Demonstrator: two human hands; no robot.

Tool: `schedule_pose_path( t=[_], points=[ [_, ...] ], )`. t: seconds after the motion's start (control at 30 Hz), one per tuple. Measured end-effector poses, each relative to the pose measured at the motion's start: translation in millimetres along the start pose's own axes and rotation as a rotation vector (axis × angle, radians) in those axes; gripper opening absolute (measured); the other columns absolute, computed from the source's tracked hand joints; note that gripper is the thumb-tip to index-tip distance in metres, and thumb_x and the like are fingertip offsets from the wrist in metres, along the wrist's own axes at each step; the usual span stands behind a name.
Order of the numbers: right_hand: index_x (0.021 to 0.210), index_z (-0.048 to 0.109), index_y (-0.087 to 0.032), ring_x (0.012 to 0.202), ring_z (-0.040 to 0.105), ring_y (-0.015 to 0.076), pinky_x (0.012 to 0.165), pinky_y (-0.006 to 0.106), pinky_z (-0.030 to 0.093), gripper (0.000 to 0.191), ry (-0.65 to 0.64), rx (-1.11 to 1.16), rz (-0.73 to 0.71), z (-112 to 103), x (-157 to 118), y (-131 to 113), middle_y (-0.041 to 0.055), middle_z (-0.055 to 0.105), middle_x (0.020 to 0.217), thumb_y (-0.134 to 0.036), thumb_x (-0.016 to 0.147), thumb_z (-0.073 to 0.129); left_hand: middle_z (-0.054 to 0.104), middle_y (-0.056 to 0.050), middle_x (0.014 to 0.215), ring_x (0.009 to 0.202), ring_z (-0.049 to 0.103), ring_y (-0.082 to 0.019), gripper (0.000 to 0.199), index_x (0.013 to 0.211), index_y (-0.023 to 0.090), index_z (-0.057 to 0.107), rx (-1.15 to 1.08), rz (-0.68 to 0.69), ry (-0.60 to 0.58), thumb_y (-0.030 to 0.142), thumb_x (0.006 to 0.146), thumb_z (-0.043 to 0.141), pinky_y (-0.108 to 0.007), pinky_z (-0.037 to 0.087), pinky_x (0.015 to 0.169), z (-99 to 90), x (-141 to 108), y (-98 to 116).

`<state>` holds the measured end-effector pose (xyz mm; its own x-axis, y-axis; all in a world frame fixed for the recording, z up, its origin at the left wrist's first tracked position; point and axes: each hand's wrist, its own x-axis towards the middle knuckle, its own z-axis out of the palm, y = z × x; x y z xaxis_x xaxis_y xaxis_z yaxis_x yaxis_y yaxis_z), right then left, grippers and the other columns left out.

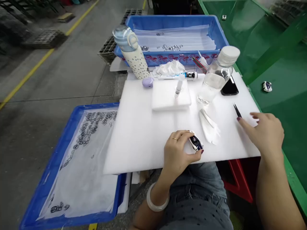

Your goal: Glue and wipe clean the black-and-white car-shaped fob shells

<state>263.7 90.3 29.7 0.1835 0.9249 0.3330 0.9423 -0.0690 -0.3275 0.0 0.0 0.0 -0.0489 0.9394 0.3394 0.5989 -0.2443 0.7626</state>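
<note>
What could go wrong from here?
The small model car, held in the left hand near the front edge of the white board, could drop off if the grip slips. The clear bottle stands close to the phone; a knock might topple it onto that. The right hand could nudge the tweezers aside.

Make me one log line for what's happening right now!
left grip: holds small car-shaped piece | right grip: spread, at black tweezers, touching unclear | white tissue: between them, on white board
</note>
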Motion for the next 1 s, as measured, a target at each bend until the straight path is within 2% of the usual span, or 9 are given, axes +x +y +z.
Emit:
schedule_pose_path(
  t=[0.1,0.17,0.27,0.37,0.5,0.63,0.73,0.87,1.0],
  points=[
    [0.090,0.073,-0.016,0.079,0.059,0.0242,0.060,0.034,0.035,0.027,-0.045,-0.190,0.010,4.3,-0.5,26.1,0.0150,0.068,0.100,-0.039,0.080,0.066,0.069,-0.007,0.104,0.098,0.065,-0.027,0.044,0.103,0.021,0.065,0.042,0.030,-0.030,0.024,0.064,0.083,-0.045,0.056,0.084,0.0,0.6,-1.8],
    [0.086,0.072,-0.016,0.079,0.057,0.0224,0.058,0.032,0.031,0.021,-0.088,-0.231,0.009,5.8,8.8,24.0,0.0141,0.068,0.098,-0.034,0.080,0.063,0.068,-0.007,0.104,0.098,0.065,-0.027,0.043,0.103,0.021,0.064,0.050,0.036,-0.036,0.024,0.063,0.083,-0.045,0.056,0.083,0.3,0.9,-2.3],
    [0.080,0.067,-0.016,0.072,0.050,0.0188,0.057,0.031,0.029,0.017,-0.281,-0.286,-0.006,-1.0,29.5,17.6,0.0128,0.067,0.096,-0.032,0.078,0.062,0.068,-0.006,0.105,0.098,0.065,-0.026,0.043,0.102,0.022,0.064,0.052,0.030,-0.038,0.025,0.063,0.082,-0.043,0.056,0.082,0.5,0.1,-1.8],
    [0.090,0.064,-0.017,0.060,0.041,0.0142,0.059,0.033,0.032,0.013,-0.427,-0.325,0.002,-12.9,42.5,18.2,0.0109,0.065,0.084,-0.027,0.083,0.058,0.068,-0.005,0.106,0.100,0.065,-0.026,0.042,0.102,0.023,0.064,0.053,0.022,-0.035,0.026,0.064,0.083,-0.041,0.055,0.082,0.3,-0.7,-1.2],
    [0.120,0.055,-0.015,0.058,0.044,0.0161,0.058,0.032,0.033,0.031,-0.312,-0.317,-0.096,-25.5,28.9,12.7,0.0115,0.066,0.082,-0.024,0.091,0.051,0.068,-0.005,0.107,0.100,0.065,-0.026,0.043,0.103,0.023,0.064,0.051,0.017,-0.036,0.029,0.065,0.084,-0.041,0.055,0.084,-0.6,-0.2,-1.6],
    [0.119,0.064,-0.026,0.067,0.059,0.0151,0.055,0.027,0.032,0.026,-0.122,-0.134,-0.521,-40.3,-8.0,-7.8,0.0041,0.070,0.082,-0.029,0.097,0.051,0.068,-0.005,0.108,0.100,0.064,-0.026,0.044,0.103,0.023,0.064,0.043,0.016,-0.039,0.029,0.064,0.085,-0.040,0.055,0.085,-1.1,0.3,-2.8],
    [0.125,0.064,-0.035,0.060,0.055,0.0116,0.051,0.026,0.026,0.031,-0.139,-0.080,-0.801,-48.9,-30.6,-19.9,-0.0020,0.067,0.071,-0.027,0.097,0.054,0.067,-0.005,0.108,0.101,0.064,-0.025,0.044,0.104,0.022,0.064,0.040,0.019,-0.044,0.028,0.065,0.084,-0.040,0.054,0.086,-1.1,0.2,-2.9],
    [0.129,0.065,-0.039,0.058,0.051,0.0139,0.050,0.029,0.023,0.042,-0.171,-0.083,-0.926,-44.7,-44.4,-26.0,-0.0018,0.066,0.068,-0.019,0.092,0.059,0.068,-0.005,0.108,0.100,0.064,-0.025,0.043,0.104,0.023,0.064,0.047,0.009,-0.033,0.029,0.066,0.083,-0.040,0.054,0.087,-0.6,-0.3,-2.2],
    [0.126,0.067,-0.038,0.063,0.056,0.0132,0.051,0.027,0.030,0.048,-0.067,-0.015,-1.027,-34.4,-47.6,-29.1,-0.0034,0.073,0.080,-0.012,0.086,0.064,0.068,-0.005,0.108,0.101,0.064,-0.025,0.043,0.104,0.023,0.064,0.040,0.011,-0.023,0.029,0.066,0.083,-0.039,0.054,0.087,-0.1,-0.6,-2.2]
  ],
)
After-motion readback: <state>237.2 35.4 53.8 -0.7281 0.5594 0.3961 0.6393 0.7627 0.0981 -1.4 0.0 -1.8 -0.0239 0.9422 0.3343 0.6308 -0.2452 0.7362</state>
